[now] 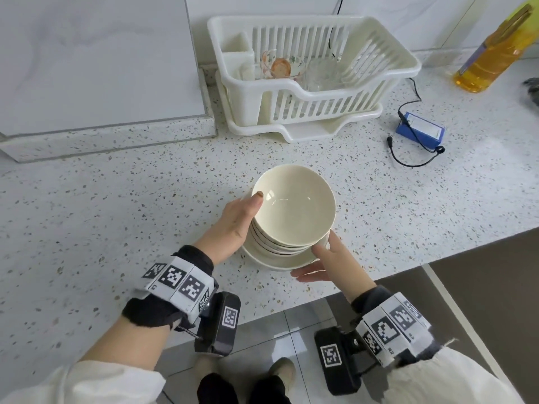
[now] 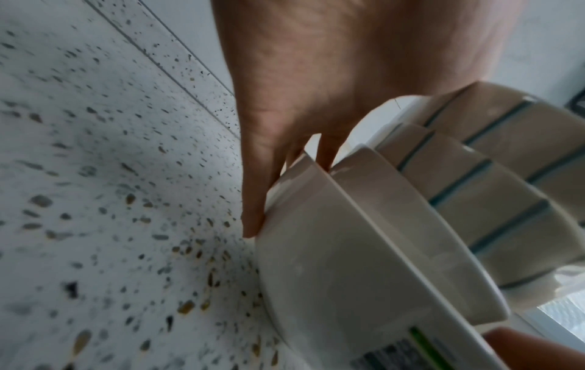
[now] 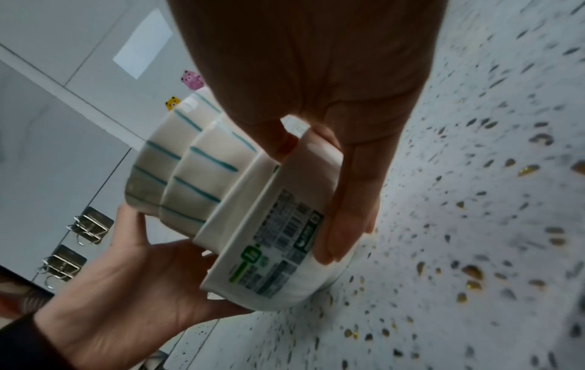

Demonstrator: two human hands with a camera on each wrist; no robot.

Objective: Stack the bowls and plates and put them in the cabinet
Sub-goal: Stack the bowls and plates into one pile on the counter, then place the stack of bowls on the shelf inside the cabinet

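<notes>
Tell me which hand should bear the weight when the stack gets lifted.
Probably the right hand: its fingers reach under the bottom plate. The left hand only steadies the stacked bowls from the side.

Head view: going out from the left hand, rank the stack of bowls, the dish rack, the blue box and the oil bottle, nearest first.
1. stack of bowls, held by the left hand on its side.
2. dish rack, behind the stack, by the wall.
3. blue box, to the right on the counter.
4. oil bottle, far right corner.
</notes>
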